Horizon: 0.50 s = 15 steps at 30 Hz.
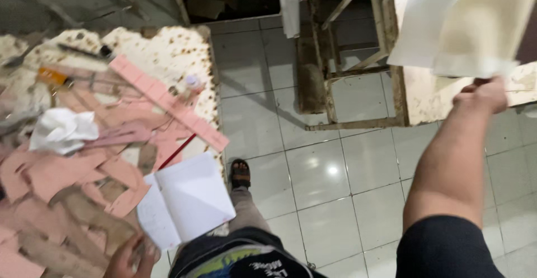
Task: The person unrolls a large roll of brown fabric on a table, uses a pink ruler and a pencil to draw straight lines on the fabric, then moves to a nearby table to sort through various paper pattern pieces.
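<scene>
Right hand (485, 92) raised, gripping pale cream, blurred sheets of flexible material (456, 23) above white floor tiles (330, 172); left hand (130, 258) resting loosely open, holding nothing, beside an open white notebook (184, 199) on a stained worktable (168, 48) littered with pink offcuts (61, 172).

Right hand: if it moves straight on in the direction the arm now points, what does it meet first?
The right hand holds pale sheets raised ahead of it. Straight on, past the sheets, it would probably first meet the stained white worktable beyond the tiled floor, though depth is unclear.
</scene>
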Each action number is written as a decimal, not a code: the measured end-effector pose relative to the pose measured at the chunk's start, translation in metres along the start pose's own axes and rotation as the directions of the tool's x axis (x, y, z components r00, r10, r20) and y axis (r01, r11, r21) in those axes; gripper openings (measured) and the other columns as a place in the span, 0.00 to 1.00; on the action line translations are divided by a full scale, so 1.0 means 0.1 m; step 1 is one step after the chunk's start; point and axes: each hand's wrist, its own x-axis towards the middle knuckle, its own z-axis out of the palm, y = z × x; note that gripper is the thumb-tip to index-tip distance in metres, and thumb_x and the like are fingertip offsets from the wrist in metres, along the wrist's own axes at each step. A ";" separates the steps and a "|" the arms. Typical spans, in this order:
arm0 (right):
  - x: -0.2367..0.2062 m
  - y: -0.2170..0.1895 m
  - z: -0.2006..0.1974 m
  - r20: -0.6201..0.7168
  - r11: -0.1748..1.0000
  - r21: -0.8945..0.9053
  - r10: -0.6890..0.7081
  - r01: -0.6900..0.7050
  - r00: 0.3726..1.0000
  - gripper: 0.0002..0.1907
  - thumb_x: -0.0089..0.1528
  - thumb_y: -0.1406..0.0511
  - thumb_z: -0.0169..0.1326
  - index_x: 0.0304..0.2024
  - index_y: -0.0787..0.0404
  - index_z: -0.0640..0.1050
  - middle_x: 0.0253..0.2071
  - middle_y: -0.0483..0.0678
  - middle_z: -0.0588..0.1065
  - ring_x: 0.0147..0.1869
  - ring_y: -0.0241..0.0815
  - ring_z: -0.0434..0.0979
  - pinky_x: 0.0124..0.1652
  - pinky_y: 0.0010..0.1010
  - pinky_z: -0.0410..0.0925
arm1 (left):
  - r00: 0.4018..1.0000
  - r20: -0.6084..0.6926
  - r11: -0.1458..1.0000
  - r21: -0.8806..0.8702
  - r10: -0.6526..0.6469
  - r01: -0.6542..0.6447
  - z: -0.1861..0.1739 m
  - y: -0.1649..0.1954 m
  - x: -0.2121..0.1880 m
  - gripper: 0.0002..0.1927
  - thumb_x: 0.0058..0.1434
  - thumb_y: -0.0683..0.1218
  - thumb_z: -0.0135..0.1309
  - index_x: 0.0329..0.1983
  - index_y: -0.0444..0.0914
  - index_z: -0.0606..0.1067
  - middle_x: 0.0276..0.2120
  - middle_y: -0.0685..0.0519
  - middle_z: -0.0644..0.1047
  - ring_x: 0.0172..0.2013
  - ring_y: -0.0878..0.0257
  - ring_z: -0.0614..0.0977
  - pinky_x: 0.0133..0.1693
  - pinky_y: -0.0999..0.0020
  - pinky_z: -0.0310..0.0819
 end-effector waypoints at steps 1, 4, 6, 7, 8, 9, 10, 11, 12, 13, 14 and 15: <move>0.06 0.10 0.01 -0.086 1.000 -0.014 -0.006 0.005 0.996 0.03 0.59 0.73 0.46 0.34 0.69 0.69 0.30 0.54 0.73 0.22 0.42 0.74 0.20 0.29 0.66 | 0.995 0.042 0.996 0.019 -0.088 0.087 0.07 -0.01 0.12 0.28 0.56 0.51 0.60 0.59 0.36 0.75 0.55 0.41 0.77 0.56 0.48 0.78 0.56 0.56 0.71; 0.17 0.39 -0.12 -0.250 0.963 -0.270 -0.072 0.002 0.966 0.08 0.57 0.78 0.40 0.39 0.73 0.68 0.38 0.57 0.76 0.33 0.49 0.87 0.31 0.32 0.81 | 0.962 0.118 0.968 0.062 -0.247 0.241 0.27 0.08 0.35 0.28 0.56 0.51 0.60 0.59 0.36 0.75 0.55 0.41 0.78 0.56 0.48 0.79 0.55 0.55 0.72; 0.18 0.47 -0.19 -0.189 0.756 -0.655 -0.157 -0.005 0.969 0.08 0.56 0.77 0.41 0.39 0.68 0.65 0.42 0.51 0.75 0.39 0.44 0.88 0.34 0.27 0.80 | 0.945 0.147 0.956 0.062 -0.292 0.286 0.35 0.20 0.41 0.28 0.56 0.51 0.60 0.59 0.36 0.75 0.55 0.41 0.78 0.56 0.49 0.79 0.55 0.55 0.72; 0.18 0.47 -0.18 -0.183 0.715 -0.697 -0.256 0.058 0.949 0.12 0.55 0.77 0.41 0.42 0.69 0.65 0.46 0.53 0.70 0.42 0.46 0.86 0.36 0.26 0.79 | 0.940 0.159 0.954 0.063 -0.301 0.295 0.37 0.26 0.44 0.28 0.56 0.51 0.61 0.59 0.37 0.75 0.55 0.41 0.78 0.56 0.49 0.79 0.55 0.55 0.72; 0.18 0.48 -0.15 -0.168 0.665 -0.737 -0.350 0.118 0.922 0.15 0.54 0.78 0.41 0.45 0.71 0.65 0.50 0.56 0.66 0.46 0.49 0.83 0.37 0.24 0.79 | 0.936 0.164 0.950 0.062 -0.311 0.305 0.39 0.31 0.46 0.29 0.56 0.51 0.61 0.60 0.37 0.75 0.55 0.41 0.78 0.56 0.50 0.80 0.55 0.55 0.73; 0.18 0.50 -0.10 -0.146 0.610 -0.772 -0.440 0.176 0.886 0.18 0.53 0.78 0.41 0.48 0.72 0.64 0.53 0.58 0.61 0.49 0.52 0.80 0.39 0.23 0.79 | 0.933 0.169 0.949 0.059 -0.317 0.311 0.40 0.35 0.50 0.29 0.56 0.51 0.61 0.60 0.37 0.75 0.55 0.41 0.78 0.56 0.50 0.80 0.55 0.55 0.73; 0.19 0.52 -0.02 -0.032 0.596 -0.770 -0.391 0.227 0.920 0.16 0.58 0.76 0.43 0.49 0.73 0.69 0.55 0.58 0.61 0.53 0.52 0.77 0.44 0.25 0.77 | 0.932 0.172 0.948 0.056 -0.319 0.314 0.40 0.38 0.52 0.29 0.56 0.51 0.61 0.60 0.37 0.75 0.55 0.41 0.79 0.56 0.50 0.80 0.55 0.55 0.73; 0.22 0.55 0.08 0.085 0.585 -0.762 -0.336 0.279 0.938 0.14 0.63 0.75 0.45 0.50 0.73 0.73 0.57 0.57 0.61 0.58 0.51 0.74 0.50 0.26 0.74 | 0.932 0.172 0.948 0.052 -0.319 0.315 0.41 0.40 0.55 0.29 0.56 0.51 0.61 0.60 0.37 0.75 0.55 0.41 0.79 0.56 0.51 0.80 0.55 0.55 0.73; 0.24 0.60 0.18 0.201 0.577 -0.748 -0.274 0.328 0.940 0.13 0.67 0.73 0.47 0.50 0.74 0.78 0.59 0.57 0.61 0.62 0.51 0.72 0.55 0.28 0.72 | 0.932 0.175 0.948 0.049 -0.317 0.313 0.41 0.42 0.58 0.29 0.56 0.51 0.61 0.60 0.37 0.75 0.55 0.41 0.79 0.56 0.51 0.80 0.54 0.55 0.74; 0.28 0.65 0.27 0.273 0.487 -0.794 -0.250 0.364 0.929 0.12 0.67 0.72 0.48 0.50 0.73 0.78 0.59 0.58 0.62 0.61 0.52 0.73 0.53 0.29 0.74 | 0.938 0.174 0.953 0.037 -0.301 0.300 0.40 0.43 0.58 0.29 0.55 0.51 0.61 0.60 0.37 0.75 0.55 0.41 0.79 0.56 0.51 0.81 0.54 0.55 0.74; 0.32 0.72 0.37 0.342 0.392 -0.827 -0.217 0.403 0.914 0.12 0.66 0.72 0.48 0.49 0.72 0.78 0.58 0.59 0.63 0.59 0.53 0.74 0.51 0.30 0.75 | 0.946 0.164 0.960 0.013 -0.280 0.281 0.39 0.44 0.60 0.29 0.55 0.51 0.61 0.60 0.37 0.75 0.55 0.41 0.79 0.56 0.51 0.81 0.54 0.55 0.74; 0.36 0.79 0.45 0.408 0.294 -0.847 -0.175 0.443 0.896 0.12 0.66 0.71 0.49 0.49 0.72 0.78 0.58 0.60 0.64 0.58 0.54 0.75 0.49 0.31 0.77 | 0.954 0.157 0.966 -0.006 -0.254 0.258 0.39 0.43 0.58 0.29 0.55 0.51 0.61 0.60 0.37 0.75 0.55 0.42 0.79 0.56 0.52 0.81 0.54 0.55 0.75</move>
